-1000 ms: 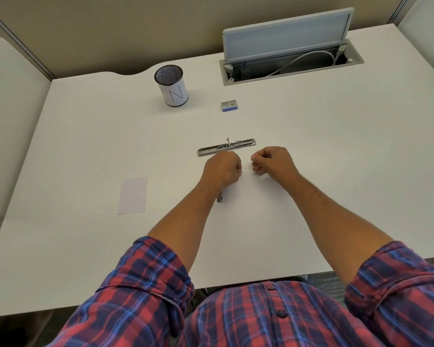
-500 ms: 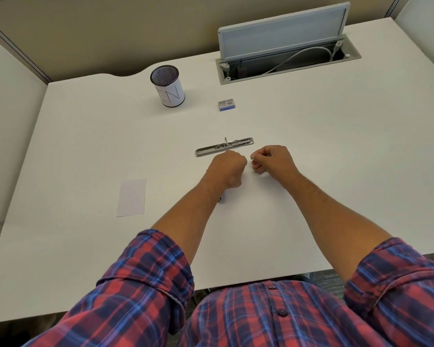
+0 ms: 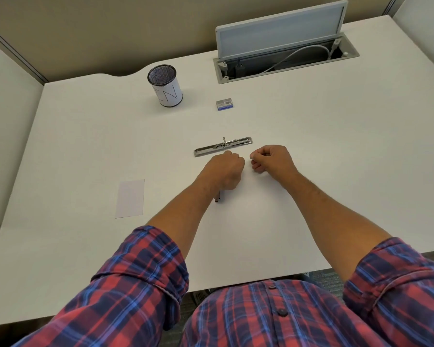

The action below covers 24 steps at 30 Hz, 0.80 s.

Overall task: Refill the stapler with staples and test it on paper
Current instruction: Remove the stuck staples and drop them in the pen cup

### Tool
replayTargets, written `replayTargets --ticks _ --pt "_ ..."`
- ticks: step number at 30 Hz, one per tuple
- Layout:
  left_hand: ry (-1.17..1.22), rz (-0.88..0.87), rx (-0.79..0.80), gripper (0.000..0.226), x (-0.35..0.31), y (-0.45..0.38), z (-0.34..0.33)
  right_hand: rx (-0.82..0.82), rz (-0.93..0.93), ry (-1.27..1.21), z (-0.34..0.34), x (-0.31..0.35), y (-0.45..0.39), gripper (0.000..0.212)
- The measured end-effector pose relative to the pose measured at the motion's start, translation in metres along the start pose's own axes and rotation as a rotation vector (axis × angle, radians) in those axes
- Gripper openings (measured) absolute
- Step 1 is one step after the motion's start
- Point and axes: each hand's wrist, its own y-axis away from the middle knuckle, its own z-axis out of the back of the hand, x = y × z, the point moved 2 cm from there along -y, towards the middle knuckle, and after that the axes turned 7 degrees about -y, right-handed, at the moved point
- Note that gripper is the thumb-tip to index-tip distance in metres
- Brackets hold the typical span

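A white desk (image 3: 336, 151) carries a silvery metal stapler (image 3: 222, 146), a grey-and-blue staple box (image 3: 225, 104), a pale sheet of paper (image 3: 130, 198) and a white cup (image 3: 165, 85) with black lettering and dark mesh, while the rolled sleeves (image 3: 140, 271) are plaid in red, blue and navy.
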Motion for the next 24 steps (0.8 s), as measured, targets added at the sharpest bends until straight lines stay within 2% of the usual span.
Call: replayTargets --ticks 8,14,21,24 --pt "-0.026 0.033 0.009 0.023 -0.003 0.001 -0.004 0.004 -0.009 -0.001 -0.001 -0.001 0.0 0.013" --pt "0.019 0.073 -0.004 0.022 -0.004 0.004 -0.007 0.009 -0.013 -0.016 -0.002 0.0 0.0 0.012" --pt "0.355 0.289 -0.161 0.018 0.037 0.0 0.011 0.021 0.038 -0.064 -0.016 0.028 -0.012 0.015" --pt "0.59 0.417 -0.268 0.019 0.059 -0.001 0.026 0.044 0.086 -0.106 -0.027 0.048 -0.019 0.013"
